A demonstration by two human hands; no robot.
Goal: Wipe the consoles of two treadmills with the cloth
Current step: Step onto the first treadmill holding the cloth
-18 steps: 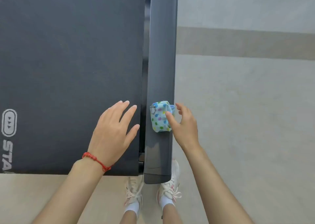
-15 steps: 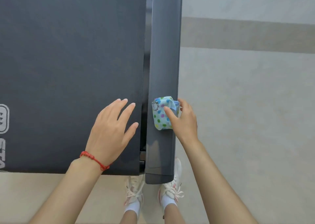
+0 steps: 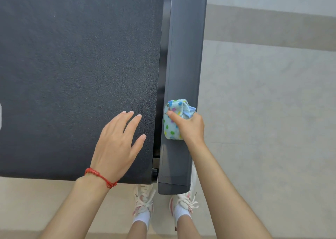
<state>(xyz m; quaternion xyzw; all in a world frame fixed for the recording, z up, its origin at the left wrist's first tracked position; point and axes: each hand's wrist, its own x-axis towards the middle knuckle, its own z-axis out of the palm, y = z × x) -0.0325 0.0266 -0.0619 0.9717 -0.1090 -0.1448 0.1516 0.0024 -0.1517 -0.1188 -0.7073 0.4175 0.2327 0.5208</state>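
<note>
A folded light-blue cloth with coloured dots (image 3: pixel 172 127) lies on the grey side rail (image 3: pixel 183 60) of a treadmill. My right hand (image 3: pixel 190 126) grips the cloth, thumb on top and fingers wrapped round its far right side. My left hand (image 3: pixel 118 140), with a red bracelet at the wrist, lies flat with spread fingers on the black running belt (image 3: pixel 78 65) just left of the rail. No console is in view.
The treadmill's rear end (image 3: pixel 172 187) sits just above my white sneakers (image 3: pixel 143 200). Pale tiled floor (image 3: pixel 263 111) stretches to the right of the rail, with a darker band across the top right.
My right hand has closed further over the cloth and shifted it slightly left on the rail. The left hand stays flat on the belt.
</note>
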